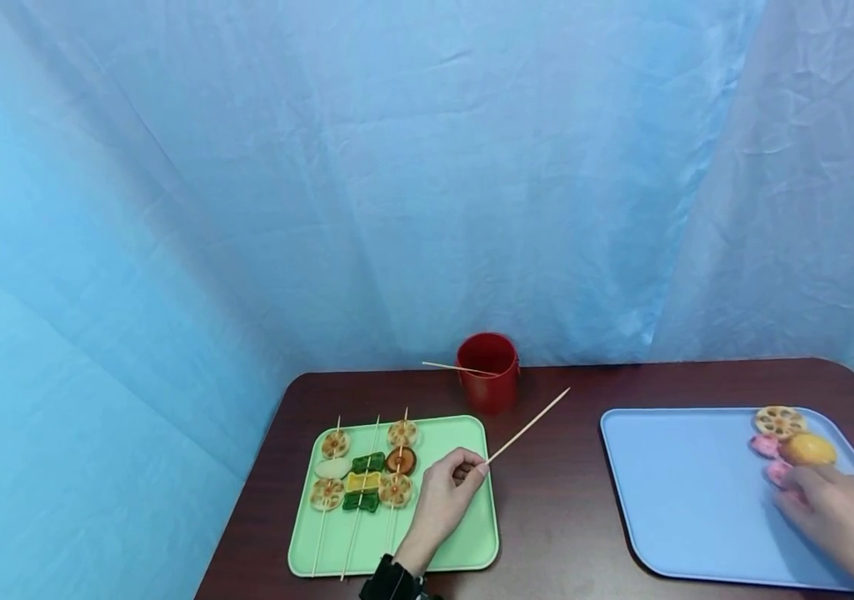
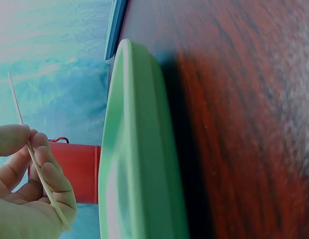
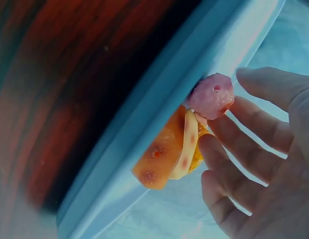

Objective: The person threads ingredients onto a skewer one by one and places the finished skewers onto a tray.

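My left hand pinches a bare bamboo skewer between thumb and fingers, above the right part of the green tray. The skewer's tip points up and right; its lower end lies across the palm in the left wrist view. Over the right side of the blue tray, my right hand reaches with loosely bent, spread fingers to a pink food piece. Whether the fingertips touch it is unclear. Beside it are another pink piece, a yellow piece and a lotus root slice.
Three loaded skewers lie on the green tray, with lotus slices, green pieces, a yellow piece and a mushroom slice. Behind stands a red bucket with a skewer leaning out. A blue curtain hangs behind the table.
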`<state>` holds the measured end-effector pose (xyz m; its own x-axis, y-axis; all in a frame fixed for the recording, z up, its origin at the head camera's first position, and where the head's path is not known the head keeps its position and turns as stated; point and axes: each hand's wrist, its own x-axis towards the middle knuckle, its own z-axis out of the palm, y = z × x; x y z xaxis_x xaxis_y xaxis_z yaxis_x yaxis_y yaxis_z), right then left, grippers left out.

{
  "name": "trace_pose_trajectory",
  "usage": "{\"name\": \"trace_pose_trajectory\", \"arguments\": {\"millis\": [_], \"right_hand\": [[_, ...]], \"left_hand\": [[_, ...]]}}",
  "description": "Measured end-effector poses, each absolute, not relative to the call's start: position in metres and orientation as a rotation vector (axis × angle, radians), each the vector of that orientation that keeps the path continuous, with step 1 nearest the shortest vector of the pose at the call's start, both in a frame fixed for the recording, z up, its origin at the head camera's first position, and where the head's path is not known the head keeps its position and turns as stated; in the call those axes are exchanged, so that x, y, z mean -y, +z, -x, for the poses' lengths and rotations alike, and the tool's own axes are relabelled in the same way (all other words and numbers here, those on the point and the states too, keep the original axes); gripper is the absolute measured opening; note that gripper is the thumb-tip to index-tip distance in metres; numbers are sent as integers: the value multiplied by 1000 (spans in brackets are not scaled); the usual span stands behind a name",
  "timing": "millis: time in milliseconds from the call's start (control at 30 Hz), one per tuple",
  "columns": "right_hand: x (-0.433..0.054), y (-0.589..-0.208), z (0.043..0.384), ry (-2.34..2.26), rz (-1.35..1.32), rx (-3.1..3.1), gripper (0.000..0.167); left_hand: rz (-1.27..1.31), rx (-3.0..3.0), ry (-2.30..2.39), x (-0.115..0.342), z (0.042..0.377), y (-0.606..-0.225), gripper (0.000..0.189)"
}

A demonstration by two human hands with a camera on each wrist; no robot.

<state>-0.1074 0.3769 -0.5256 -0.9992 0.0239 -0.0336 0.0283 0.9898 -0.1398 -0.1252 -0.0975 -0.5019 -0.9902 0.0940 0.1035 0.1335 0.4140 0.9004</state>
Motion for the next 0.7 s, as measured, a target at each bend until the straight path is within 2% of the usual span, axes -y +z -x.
{"name": "trace_pose_trajectory", "arguments": {"millis": [333, 700], "right_hand": [[-378, -540, 105, 8, -178, -3087, 50], [-363, -511, 117, -510, -81, -3130, 32]], "left_hand": [[238, 2599, -1691, 97, 125, -502, 8], [270, 2608, -1709, 97, 126, -500, 9]]}}
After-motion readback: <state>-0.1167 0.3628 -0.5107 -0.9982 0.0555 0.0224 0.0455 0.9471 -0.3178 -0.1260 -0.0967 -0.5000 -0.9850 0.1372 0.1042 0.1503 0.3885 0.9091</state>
